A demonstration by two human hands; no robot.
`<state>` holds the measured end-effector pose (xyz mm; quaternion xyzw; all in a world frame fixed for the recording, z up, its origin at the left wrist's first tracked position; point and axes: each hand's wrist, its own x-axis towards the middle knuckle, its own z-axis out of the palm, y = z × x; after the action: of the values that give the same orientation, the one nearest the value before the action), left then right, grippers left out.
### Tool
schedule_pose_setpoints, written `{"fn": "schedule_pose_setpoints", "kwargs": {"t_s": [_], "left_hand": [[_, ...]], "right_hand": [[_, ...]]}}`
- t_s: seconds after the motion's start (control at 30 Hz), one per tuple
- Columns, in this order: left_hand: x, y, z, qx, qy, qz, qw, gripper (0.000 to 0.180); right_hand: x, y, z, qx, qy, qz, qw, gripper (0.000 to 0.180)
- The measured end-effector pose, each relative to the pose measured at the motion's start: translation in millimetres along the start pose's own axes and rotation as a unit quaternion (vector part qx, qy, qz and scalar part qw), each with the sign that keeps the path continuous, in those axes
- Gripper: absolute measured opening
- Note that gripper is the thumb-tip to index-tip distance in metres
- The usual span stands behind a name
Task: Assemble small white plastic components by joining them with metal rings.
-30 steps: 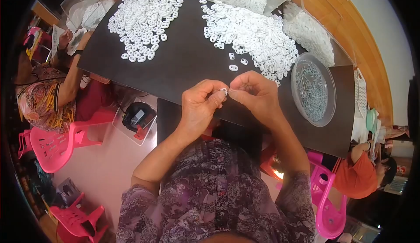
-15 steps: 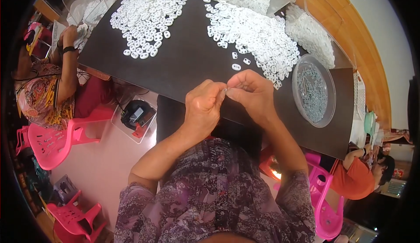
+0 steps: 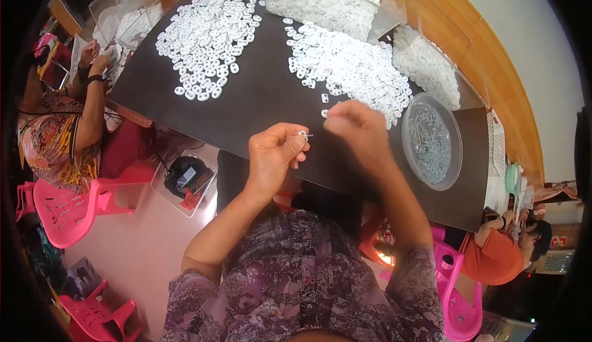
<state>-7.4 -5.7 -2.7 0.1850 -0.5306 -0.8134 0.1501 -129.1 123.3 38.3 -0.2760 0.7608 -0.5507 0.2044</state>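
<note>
My left hand [image 3: 274, 154] is closed over the table's near edge, pinching a small white plastic piece [image 3: 301, 134] with a hole. A thin metal screw [image 3: 309, 135] pokes out of that piece to the right. My right hand [image 3: 357, 126] is apart from it, smeared by motion, just short of the heap of small white pieces [image 3: 351, 58]. What its curled fingers hold, if anything, cannot be made out. A loose white piece [image 3: 325, 98] lies beyond its fingertips. To the right sits a round clear tub [image 3: 457, 157] of grey screws [image 3: 430, 145].
On the dark table [image 3: 265, 89], a second heap, of white oval pieces [image 3: 209, 34], lies far left. Clear bins [image 3: 376, 24] of white parts stand at the back. Co-workers sit left and right, one in an orange top [image 3: 493, 256]. A pink chair [image 3: 68, 209] stands at left.
My hands have parted: the right one has moved right and is now blurred. My left hand keeps the white piece, whose screw now shows. The view has shifted slightly.
</note>
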Motion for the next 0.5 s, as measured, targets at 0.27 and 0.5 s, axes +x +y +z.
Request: {"fn": "schedule_pose_setpoints", "kwargs": {"t_s": [0.27,0.5], "left_hand": [[4.2,-2.1,-0.6,-0.068,0.008,0.008,0.998,0.015],[3.9,-2.2,-0.4,-0.060,0.013,0.010,0.998,0.016]], "right_hand": [[17.5,29.9,-24.6,-0.232,0.083,-0.194,0.950,0.011],[22.3,31.9,0.7,-0.465,0.043,-0.282,0.838,0.013]]}}
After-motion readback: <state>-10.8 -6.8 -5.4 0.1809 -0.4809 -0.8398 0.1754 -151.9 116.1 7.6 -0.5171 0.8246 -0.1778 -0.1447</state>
